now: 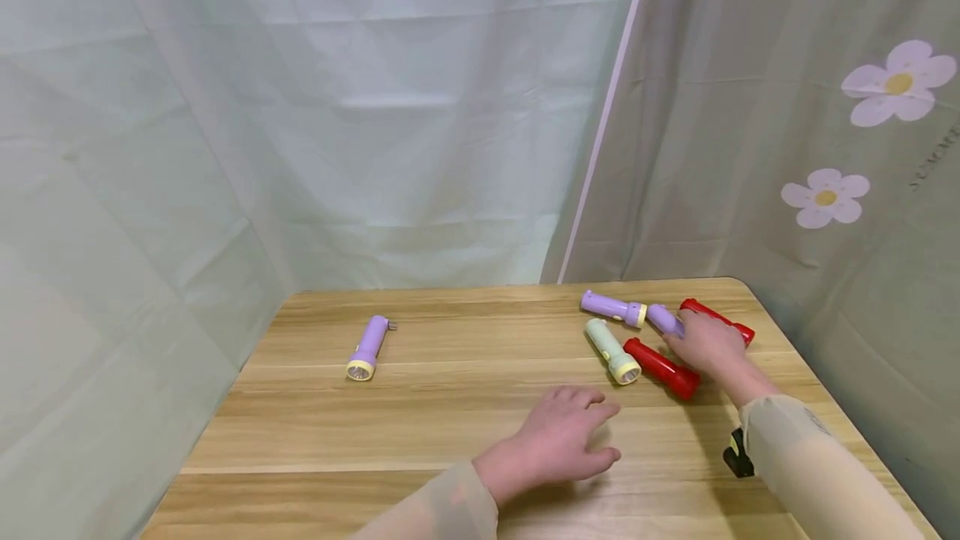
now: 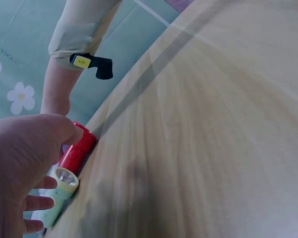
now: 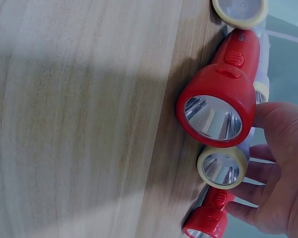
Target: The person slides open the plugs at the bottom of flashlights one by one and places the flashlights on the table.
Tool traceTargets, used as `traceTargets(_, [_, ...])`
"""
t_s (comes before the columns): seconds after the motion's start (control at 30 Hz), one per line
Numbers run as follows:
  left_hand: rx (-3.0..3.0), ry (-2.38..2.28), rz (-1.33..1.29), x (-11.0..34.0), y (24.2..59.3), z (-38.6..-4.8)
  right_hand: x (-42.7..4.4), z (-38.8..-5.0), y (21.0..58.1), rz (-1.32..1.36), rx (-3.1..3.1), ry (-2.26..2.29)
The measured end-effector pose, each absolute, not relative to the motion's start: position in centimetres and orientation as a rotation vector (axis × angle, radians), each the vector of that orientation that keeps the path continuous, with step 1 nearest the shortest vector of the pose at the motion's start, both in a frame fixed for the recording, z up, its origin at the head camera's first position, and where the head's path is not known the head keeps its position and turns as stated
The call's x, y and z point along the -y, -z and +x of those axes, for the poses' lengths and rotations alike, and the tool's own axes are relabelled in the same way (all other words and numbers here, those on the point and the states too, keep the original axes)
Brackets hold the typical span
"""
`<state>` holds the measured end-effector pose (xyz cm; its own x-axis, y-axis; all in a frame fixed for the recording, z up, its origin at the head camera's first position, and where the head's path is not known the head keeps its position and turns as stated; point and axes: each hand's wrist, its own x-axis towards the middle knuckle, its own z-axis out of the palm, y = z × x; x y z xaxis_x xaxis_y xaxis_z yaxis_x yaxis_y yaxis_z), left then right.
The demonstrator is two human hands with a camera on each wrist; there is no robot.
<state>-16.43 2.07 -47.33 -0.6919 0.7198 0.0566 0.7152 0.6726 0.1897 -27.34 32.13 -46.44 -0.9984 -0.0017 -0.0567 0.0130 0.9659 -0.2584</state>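
At the right of the table, my right hand (image 1: 708, 344) reaches over a purple flashlight (image 1: 663, 319). In the right wrist view, thumb and fingers lie on either side of its body behind the cream-rimmed head, gripping it; the hand partly hides the contact. Close by lie a red flashlight (image 1: 663, 367), a second red flashlight (image 1: 742, 332) beyond the hand, a pale green flashlight (image 1: 611, 350) and another purple flashlight (image 1: 611, 307). My left hand (image 1: 558, 436) hovers over the table's middle, fingers spread and holding nothing, nearest the pale green flashlight.
One more purple flashlight (image 1: 369, 348) lies apart on the left, a small metal piece showing at its back end. The wooden table (image 1: 465, 340) has curtains (image 1: 420, 148) behind it and at both sides. A black wrist device (image 1: 738, 452) sits at the right cuff.
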Motion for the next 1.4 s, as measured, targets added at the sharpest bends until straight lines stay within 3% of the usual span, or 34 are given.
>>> traceTargets(1.4, [-2.88, -0.309, 1.287, -1.9, 48.9, -16.1, -32.3, -27.7, 46.8, 0.089, -2.999, 0.45])
